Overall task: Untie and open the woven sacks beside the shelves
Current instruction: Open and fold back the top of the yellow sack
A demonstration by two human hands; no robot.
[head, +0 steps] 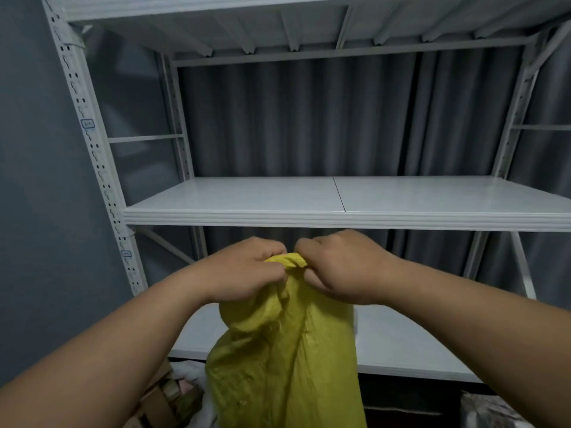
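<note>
Both forearms raised, hands left (247,270) and right (343,267) clenched (knuckles up) on yellow sack (287,350) bunched neck

Crinkled woven sack (284,350); glossy metal shelf (340,208)

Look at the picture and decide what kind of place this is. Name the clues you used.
Probably a storeroom or stock area. Clues: a white metal rack with bare boltless shelves, a yellow woven sack whose top both hands grip, and cardboard boxes on the floor.
</note>
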